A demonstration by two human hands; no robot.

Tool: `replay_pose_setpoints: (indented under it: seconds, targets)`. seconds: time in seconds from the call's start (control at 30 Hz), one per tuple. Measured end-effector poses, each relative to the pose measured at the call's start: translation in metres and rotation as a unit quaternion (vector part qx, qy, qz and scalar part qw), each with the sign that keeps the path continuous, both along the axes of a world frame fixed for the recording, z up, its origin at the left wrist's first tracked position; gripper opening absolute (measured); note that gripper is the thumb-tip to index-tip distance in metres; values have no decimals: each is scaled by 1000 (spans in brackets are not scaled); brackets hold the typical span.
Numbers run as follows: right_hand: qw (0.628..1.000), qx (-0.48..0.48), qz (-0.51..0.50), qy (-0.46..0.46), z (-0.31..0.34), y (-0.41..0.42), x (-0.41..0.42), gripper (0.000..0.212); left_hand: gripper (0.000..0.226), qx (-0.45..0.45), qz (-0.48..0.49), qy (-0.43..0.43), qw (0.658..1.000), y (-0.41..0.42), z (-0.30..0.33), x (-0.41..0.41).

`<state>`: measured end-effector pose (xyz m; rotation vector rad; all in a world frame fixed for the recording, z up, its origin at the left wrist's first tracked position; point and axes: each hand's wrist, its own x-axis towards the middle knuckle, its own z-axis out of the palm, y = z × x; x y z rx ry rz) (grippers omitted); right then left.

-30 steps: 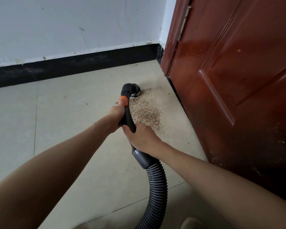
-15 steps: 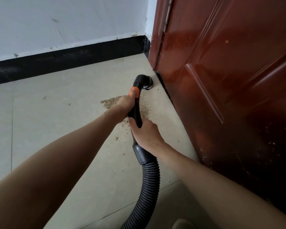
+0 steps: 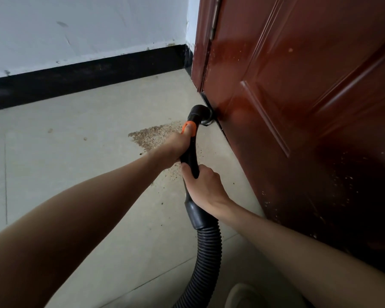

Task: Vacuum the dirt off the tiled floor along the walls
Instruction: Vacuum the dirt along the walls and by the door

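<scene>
Single head view, looking forward-down, close over floor (image 3: pixel 76 174), door (image 3: pixel 298 107); edges probably wide-angle distorted.

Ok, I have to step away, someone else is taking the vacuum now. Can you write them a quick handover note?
Left hand grips the vacuum handle just below its orange ring; right hand grips it lower, above the hose.
Nozzle sits at the foot of the door.
Strip along the door looks mostly clean.
Left: the dirt patch beside the left hand, plus scattered specks.
</scene>
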<state>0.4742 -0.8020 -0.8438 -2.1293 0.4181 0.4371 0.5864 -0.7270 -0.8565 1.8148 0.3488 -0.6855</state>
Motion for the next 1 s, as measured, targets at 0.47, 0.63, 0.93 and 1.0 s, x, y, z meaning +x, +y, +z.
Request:
replay_pose_setpoints:
  seconds: [0.47, 0.63, 0.93, 1.0]
  targets:
    - [982, -8, 184, -24, 29, 61, 1, 42, 24, -103, 218, 31, 970, 100, 20, -27]
    - [957, -43, 285, -14, 35, 91, -5, 43, 22, -121, 329, 9, 936, 143, 12, -56]
    - [944, -65, 324, 21, 32, 95, -15, 45, 26, -95, 342, 44, 934, 148, 3, -80]
    - [946, -69, 317, 18, 30, 91, -16, 45, 26, -94, 335, 43, 937, 143, 3, -78]
